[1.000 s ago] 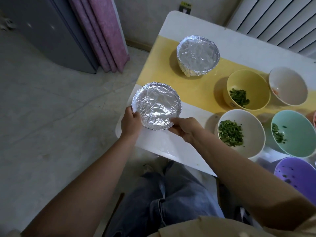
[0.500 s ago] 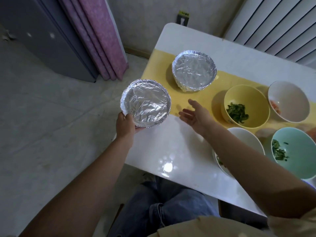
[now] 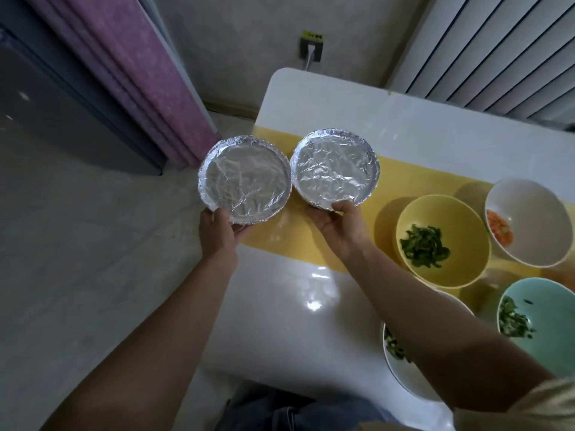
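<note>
The left hand (image 3: 217, 234) grips the left bowl (image 3: 245, 178) by its near rim, out past the desk (image 3: 311, 306) edge, and the right hand (image 3: 340, 231) likewise grips the right bowl (image 3: 334, 169) just beyond its thumb, both foil tops level and side by side, probably for carrying together.

White glossy table (image 3: 311, 98) w/ yellow strip (image 3: 404, 169) across, glare spot (image 3: 314, 295) near front. Grey floor (image 3: 77, 275) at left. Purple curtain (image 3: 140, 73) beside dark grey cabinet (image 3: 46, 113), top left. Beige wall (image 3: 242, 42) behind, w/ socket (image 3: 311, 46), white plug in. White slatted panel (image 3: 497, 51) top right. Dim light.
</note>
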Available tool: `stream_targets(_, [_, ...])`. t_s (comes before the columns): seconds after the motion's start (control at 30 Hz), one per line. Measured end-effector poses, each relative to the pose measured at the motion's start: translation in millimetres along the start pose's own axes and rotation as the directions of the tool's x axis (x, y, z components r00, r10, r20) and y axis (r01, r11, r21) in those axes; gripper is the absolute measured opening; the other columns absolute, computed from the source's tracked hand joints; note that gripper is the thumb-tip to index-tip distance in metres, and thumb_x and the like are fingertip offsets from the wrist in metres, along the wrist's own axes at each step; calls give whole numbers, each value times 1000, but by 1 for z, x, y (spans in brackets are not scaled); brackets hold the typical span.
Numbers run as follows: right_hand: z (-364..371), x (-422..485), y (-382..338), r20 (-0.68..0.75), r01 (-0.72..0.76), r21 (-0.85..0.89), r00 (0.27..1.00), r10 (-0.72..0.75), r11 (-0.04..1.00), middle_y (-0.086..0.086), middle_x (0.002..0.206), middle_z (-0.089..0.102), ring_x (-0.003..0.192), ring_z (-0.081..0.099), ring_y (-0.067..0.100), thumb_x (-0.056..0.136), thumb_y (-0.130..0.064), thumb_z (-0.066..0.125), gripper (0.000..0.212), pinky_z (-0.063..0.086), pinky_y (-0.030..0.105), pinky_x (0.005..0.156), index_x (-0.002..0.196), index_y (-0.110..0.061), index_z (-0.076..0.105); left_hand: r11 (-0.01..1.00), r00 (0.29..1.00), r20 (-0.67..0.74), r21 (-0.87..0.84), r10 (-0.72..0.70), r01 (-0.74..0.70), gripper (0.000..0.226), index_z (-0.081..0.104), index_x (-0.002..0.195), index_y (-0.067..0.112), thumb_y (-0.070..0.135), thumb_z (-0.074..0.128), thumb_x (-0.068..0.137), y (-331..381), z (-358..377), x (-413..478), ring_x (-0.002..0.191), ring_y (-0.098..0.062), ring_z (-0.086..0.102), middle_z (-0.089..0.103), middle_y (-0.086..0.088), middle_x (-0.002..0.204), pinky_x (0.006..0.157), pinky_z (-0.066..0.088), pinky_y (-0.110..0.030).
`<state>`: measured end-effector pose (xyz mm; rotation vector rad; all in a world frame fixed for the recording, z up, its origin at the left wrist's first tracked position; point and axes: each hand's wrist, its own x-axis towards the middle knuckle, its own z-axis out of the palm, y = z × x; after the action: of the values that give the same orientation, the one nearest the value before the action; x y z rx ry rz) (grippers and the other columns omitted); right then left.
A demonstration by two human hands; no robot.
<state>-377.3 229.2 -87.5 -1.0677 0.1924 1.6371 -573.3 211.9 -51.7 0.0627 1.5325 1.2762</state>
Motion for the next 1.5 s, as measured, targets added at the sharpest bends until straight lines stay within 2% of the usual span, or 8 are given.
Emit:
stream_targets(0.23, [-2,16,-42,-100,78,-47,992,-82,996,26,132,53,112,60,43,80,12,35,62,58,52,78,139,-9,37,1000,999,37,20,-15,14,44,48,130,-2,-4,37,88,2,38,8,80,-27,65,55,-9,92,63,62,-32])
stream_targets(0.43, [-19,46,-78,-221,54,58,975,-40,997,15,124,57,97,64,36,39,14,60,109,52,48,78,141,-19,40,997,994,90,48,-68,64,43,47,130,-4,-3,37,89,-4,83,13,75,-26,64,56,-17,102,63,62,-33])
stream_targets(0.6, [-16,47,-99,-276,83,52,959,-66,995,16,111,56,82,64,36,51,12,51,102,55,48,68,146,-18,31,994,989,123,76,-84,75,43,47,131,-4,-3,38,89,-11,113,19,72,-23,66,59,-18,105,68,62,-35])
stream_targets(0.83, [-11,46,-108,-278,121,117,957,-84,986,25,132,54,112,60,43,56,14,42,85,50,59,89,138,-9,39,992,978,185,94,-96,79,37,46,124,-2,-8,36,89,-18,139,21,76,-23,65,58,-18,107,70,62,-34])
stream_targets(1.0, [-9,44,-110,-278,82,137,960,-42,987,22,125,61,112,61,39,80,14,32,56,52,55,91,130,-3,50,990,981,173,119,-93,73,36,47,119,4,-9,36,87,-21,141,28,85,-23,63,56,-19,119,72,62,-34])
stream_targets(1.23, [-9,45,-113,-259,69,143,965,-30,987,24,122,62,111,61,42,81,15,31,56,50,57,93,131,-3,50,972,974,202,227,-104,57,36,52,126,10,2,40,93,-18,137,34,84,-20,64,60,-12,111,86,56,-38])
stream_targets(1.37, [-8,47,-113,-275,80,117,960,-45,990,24,121,63,108,62,43,81,15,32,56,52,58,89,131,-3,50,900,947,133,375,-291,224,34,49,116,8,35,53,95,-23,139,29,93,-29,62,57,-12,101,86,54,-46])
stream_targets(1.5, [-8,44,-118,-285,121,55,953,-101,991,26,118,64,105,64,42,82,16,34,51,54,54,87,128,2,52,842,832,221,328,-508,427,27,50,102,-1,24,55,94,-32,149,14,100,-35,63,63,-25,111,84,55,-47])
